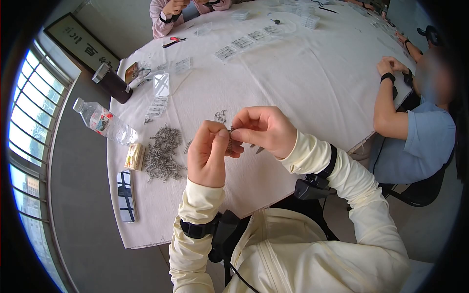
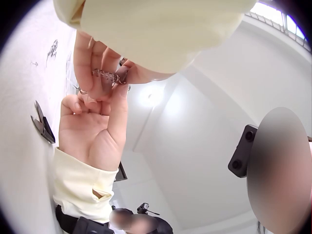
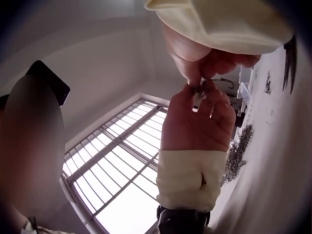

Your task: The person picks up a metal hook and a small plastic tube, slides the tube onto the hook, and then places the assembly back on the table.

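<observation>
In the head view my left hand (image 1: 207, 154) and right hand (image 1: 266, 129) meet above the table, fingertips together. The left hand's curled fingers hold a short, silvery, chain-like piece of twisted wire (image 2: 109, 76), seen lying across them in the left wrist view. My right thumb and index finger pinch its end. A curved, hook-shaped wire (image 3: 225, 83) sticks out by the fingertips in the right wrist view. Left of my hands lies a heap of small silvery metal pieces (image 1: 163, 154). A smaller cluster of metal pieces (image 1: 221, 116) lies just beyond my fingers.
Pointed pliers (image 2: 44, 127) lie beside my right hand. Along the left edge are a phone (image 1: 127, 195), a tissue pack (image 1: 134, 157), a water bottle (image 1: 105, 121) and a dark tumbler (image 1: 113, 84). Clear boxes (image 1: 242, 44) stand farther back. Other people sit around the table.
</observation>
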`<state>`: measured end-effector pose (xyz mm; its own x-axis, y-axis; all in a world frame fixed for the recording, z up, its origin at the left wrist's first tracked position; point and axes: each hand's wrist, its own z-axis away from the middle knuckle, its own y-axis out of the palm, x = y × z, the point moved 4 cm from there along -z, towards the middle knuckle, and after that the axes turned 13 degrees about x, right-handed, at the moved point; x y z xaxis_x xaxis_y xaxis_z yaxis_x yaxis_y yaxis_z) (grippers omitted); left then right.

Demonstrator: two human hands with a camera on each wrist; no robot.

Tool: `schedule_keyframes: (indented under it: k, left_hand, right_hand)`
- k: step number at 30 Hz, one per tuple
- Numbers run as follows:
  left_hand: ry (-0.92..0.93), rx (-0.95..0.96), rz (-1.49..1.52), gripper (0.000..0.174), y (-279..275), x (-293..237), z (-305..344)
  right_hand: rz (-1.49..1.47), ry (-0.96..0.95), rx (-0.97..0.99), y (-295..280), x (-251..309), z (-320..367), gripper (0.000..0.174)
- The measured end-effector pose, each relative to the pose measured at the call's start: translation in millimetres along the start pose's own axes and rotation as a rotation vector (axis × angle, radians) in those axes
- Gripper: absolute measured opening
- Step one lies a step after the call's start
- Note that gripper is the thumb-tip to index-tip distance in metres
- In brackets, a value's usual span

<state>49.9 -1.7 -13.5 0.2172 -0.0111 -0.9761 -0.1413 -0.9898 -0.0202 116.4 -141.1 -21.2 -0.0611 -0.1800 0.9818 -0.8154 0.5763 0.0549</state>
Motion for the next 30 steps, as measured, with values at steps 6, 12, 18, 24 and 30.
schedule_keyframes:
  k: [6, 12, 18, 24, 30]
  left_hand:
    - [0.055, -0.041, -0.048, 0.01, -2, -2, 0]
    - [0.109, -0.152, -0.318, 0.005, 0, -8, 3]
    - [0.283, -0.221, -0.676, 0.006, 2, -14, 3]
    - [0.263, -0.234, -0.788, 0.006, 5, -14, 0]
    - [-0.005, -0.197, -0.174, 0.009, 0, -1, -2]
  right_hand:
    - [-0.046, -0.001, 0.027, -2, -3, 0, 0.01]
    - [-0.019, -0.022, 0.002, -2, -1, 0, 0.009]
    - [0.039, -0.107, -0.073, -2, 3, 1, 0.014]
    - [0.329, -0.126, -0.134, -1, 10, 4, 0.008]
    - [0.639, -0.369, -0.167, 5, 17, 3, 0.011]
